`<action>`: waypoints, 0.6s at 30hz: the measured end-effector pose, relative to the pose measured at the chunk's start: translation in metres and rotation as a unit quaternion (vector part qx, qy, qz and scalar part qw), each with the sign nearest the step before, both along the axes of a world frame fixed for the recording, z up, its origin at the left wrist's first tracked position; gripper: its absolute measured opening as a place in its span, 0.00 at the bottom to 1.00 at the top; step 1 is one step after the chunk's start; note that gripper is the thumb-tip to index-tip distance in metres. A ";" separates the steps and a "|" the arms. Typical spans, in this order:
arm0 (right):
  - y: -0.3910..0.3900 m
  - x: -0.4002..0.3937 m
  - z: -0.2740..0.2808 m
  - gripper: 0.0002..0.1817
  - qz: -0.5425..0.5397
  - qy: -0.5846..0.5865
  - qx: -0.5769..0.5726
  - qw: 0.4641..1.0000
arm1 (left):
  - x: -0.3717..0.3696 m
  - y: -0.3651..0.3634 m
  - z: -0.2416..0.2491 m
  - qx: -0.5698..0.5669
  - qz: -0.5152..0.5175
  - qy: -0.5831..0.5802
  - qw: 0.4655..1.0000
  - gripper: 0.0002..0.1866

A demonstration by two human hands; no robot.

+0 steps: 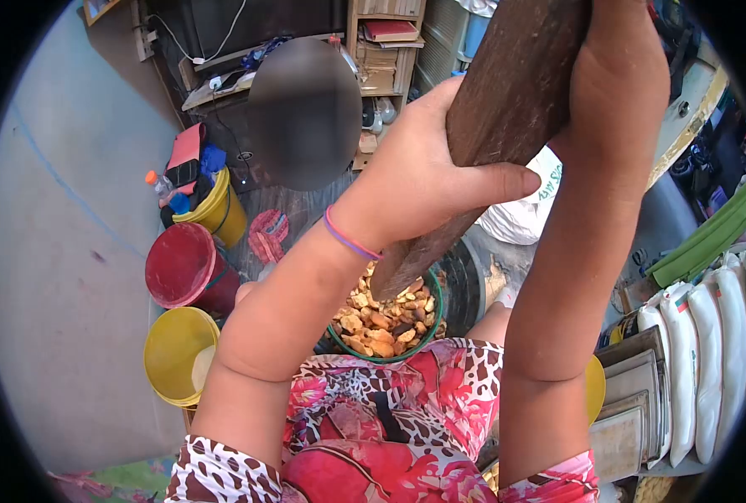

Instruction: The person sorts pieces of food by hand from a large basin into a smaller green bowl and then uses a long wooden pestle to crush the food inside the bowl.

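A thick, dark wooden pole [515,75] slants across the upper middle of the head view, its narrower lower end above a green-rimmed basin [434,331]. My left hand [440,159] is wrapped round the pole, thumb across its near face, with a pink and purple band on the wrist. Higher up, my right hand [620,71] lies against the pole's right edge; its fingers are hidden or cut off by the frame. Yellow and brown chunks [381,323] fill the basin between my legs. The pole's upper end is out of view.
On the left stand a red bucket [187,264], a yellow bucket [176,356] and a fuller yellow bucket [226,214]. A black tub [465,289] sits behind the basin. White sacks [704,369] and stacked frames [633,394] are at right. A blurred oval covers part of the background.
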State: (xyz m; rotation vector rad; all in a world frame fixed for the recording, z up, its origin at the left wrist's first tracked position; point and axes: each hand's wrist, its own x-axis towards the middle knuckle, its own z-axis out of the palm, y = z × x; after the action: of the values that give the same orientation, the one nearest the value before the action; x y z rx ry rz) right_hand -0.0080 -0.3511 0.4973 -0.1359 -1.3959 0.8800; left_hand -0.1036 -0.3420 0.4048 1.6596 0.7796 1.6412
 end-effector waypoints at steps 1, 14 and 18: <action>0.000 -0.001 0.001 0.36 0.029 0.004 0.000 1.000 | -0.002 -0.002 0.000 -0.012 -0.002 -0.002 1.000 0.30; 0.038 0.012 -0.336 0.39 0.025 -0.177 -0.119 0.977 | -0.015 -0.019 -0.276 -0.247 0.001 0.046 0.968 0.32; 0.039 0.007 -0.269 0.38 -0.021 -0.103 -0.059 0.993 | -0.015 -0.018 -0.206 -0.206 0.021 0.104 0.973 0.35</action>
State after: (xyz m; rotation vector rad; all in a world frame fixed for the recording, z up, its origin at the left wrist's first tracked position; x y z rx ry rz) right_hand -0.0013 -0.3117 0.2280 -0.3535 -1.5267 0.9338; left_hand -0.1183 -0.3597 0.1990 1.5316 1.1770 1.2353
